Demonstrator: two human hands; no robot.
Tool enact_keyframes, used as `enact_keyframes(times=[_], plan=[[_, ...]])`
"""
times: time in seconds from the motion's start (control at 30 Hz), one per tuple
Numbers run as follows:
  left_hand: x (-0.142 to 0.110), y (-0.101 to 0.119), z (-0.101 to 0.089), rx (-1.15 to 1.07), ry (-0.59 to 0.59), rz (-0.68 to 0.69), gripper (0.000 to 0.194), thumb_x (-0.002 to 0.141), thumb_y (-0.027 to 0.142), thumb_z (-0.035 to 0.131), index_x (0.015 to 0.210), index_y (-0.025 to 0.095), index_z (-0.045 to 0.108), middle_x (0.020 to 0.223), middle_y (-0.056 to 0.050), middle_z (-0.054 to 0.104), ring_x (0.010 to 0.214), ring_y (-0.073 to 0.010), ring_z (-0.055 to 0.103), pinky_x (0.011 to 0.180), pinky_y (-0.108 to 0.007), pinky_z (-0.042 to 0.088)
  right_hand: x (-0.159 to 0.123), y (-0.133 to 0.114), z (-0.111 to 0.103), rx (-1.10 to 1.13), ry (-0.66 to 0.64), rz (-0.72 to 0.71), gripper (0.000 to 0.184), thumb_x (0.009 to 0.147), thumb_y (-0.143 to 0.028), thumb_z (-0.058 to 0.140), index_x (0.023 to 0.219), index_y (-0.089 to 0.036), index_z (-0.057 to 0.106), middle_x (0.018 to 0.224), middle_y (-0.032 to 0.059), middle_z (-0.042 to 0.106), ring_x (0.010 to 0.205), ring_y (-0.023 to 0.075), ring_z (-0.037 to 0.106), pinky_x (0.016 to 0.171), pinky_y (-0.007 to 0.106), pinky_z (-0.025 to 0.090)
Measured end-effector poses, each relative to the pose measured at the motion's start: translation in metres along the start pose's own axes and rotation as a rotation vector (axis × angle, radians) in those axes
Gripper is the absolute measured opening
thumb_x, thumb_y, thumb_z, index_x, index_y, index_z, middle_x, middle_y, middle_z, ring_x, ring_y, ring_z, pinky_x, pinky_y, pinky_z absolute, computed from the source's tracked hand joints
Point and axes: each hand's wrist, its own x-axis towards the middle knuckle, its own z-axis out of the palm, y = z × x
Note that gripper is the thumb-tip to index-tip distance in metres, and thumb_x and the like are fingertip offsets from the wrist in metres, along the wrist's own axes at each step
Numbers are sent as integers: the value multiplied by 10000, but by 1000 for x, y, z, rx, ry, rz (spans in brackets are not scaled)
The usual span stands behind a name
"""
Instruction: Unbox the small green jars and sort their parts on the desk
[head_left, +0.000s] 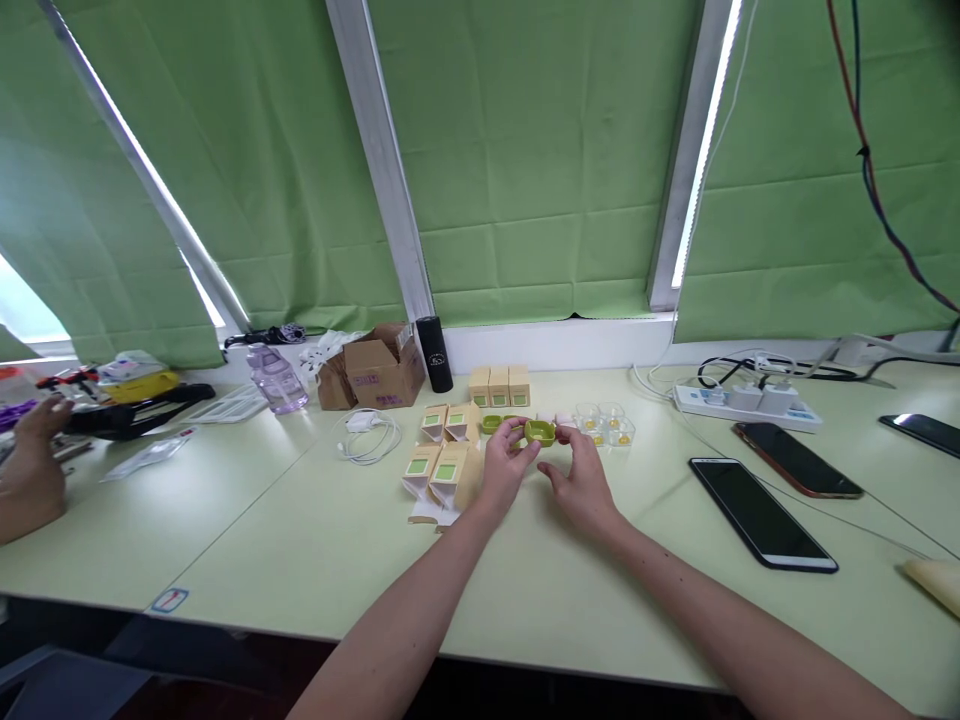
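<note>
My left hand (505, 466) is closed on a small green container (539, 432), pinching its left side above the table. My right hand (583, 480) reaches to the container's right edge with its fingertips, while its thumb stands apart below. Just behind my left fingers lie more green pieces (491, 424), partly hidden. To the right of them stands a clear tray of round cups (611, 424) with yellowish bits inside. Left of my left hand are several open small cardboard boxes (448, 470) with green labels. Behind, small tan boxes (499, 386) stand in a row.
A brown carton (382, 368), a black bottle (434, 355) and a purple-tinted bottle (277, 379) stand at the back. A white cable (370, 437) lies coiled. At right are phones (761, 512) and a power strip (746, 405). Another person's hand (34, 470) is at far left.
</note>
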Motion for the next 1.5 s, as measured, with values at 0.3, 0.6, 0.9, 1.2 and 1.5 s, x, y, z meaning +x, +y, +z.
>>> enact_keyframes(times=[0.3,0.6,0.9,1.2,1.5], plan=[[-6,-2,6,207,-58,95,407,795,255,777,1125,212,543,1134,-97,720,1110,-249,699,824,-308,513,2,1,-10,25,5,-39,408,883,-266,624,1271,-236,502,1239,135,622,1145,319,569,979,523,506],[-10,0,10,216,-93,101,392,820,316,789,1098,214,532,1149,-113,724,1090,-248,701,822,-313,496,7,8,-15,-6,-14,-106,421,876,-240,610,1281,-239,498,1265,133,616,1166,321,555,955,513,516],[-12,1,12,237,-65,88,387,857,479,771,1077,190,639,1172,-137,726,1089,-268,700,821,-319,503,9,6,-18,-23,30,-155,372,896,-256,599,1257,-239,509,1228,130,624,1139,312,562,949,496,512],[-12,2,12,283,-42,101,355,921,459,704,1138,188,630,1209,-149,736,1061,-260,724,786,-309,494,11,1,-24,-61,27,-201,363,909,-286,591,1254,-242,486,1221,134,592,1165,332,533,994,524,482],[-11,3,10,368,15,169,249,951,401,649,1084,194,614,1107,-116,743,950,-214,716,739,-292,480,11,2,-26,-58,24,-225,377,881,-286,612,1230,-236,481,1214,129,583,1161,327,516,998,506,470]])
